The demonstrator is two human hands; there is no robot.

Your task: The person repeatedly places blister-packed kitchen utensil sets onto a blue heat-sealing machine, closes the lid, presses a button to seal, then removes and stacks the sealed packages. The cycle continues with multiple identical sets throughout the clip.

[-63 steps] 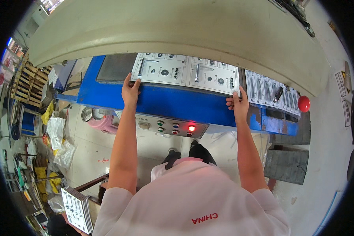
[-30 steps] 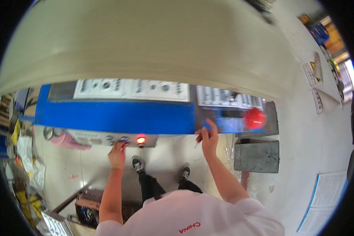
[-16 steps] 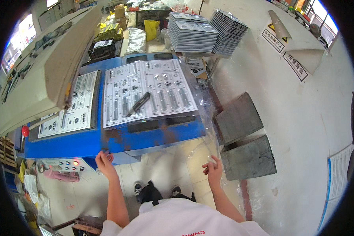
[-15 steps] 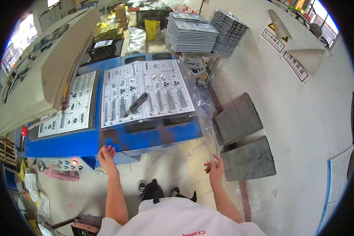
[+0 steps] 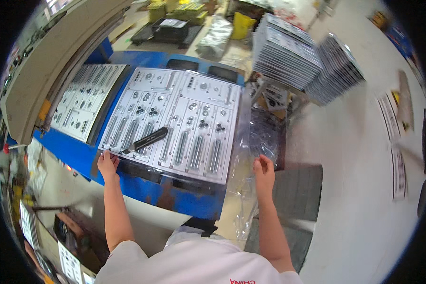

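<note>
Two printed cards with metal hardware under clear film lie side by side on the blue machine table. A black utility knife rests slantwise on top of them. My left hand is at the near left corner of the cards, its fingers closed on that edge. To the right, beyond the cards, my right hand is raised with the fingers curled together. Loose clear plastic film hangs beside it; whether the fingers hold any is hidden.
Another packed card lies left, beside the machine's raised beige cover. Tall stacks of packed cards stand at the back right. Grey boards lean by the right wall. A black crate sits on the floor behind.
My left hand has come to the cards' near left corner from the table's front edge. My right hand has risen beside the film, its fingers curling more. The view has turned and moved closer.
</note>
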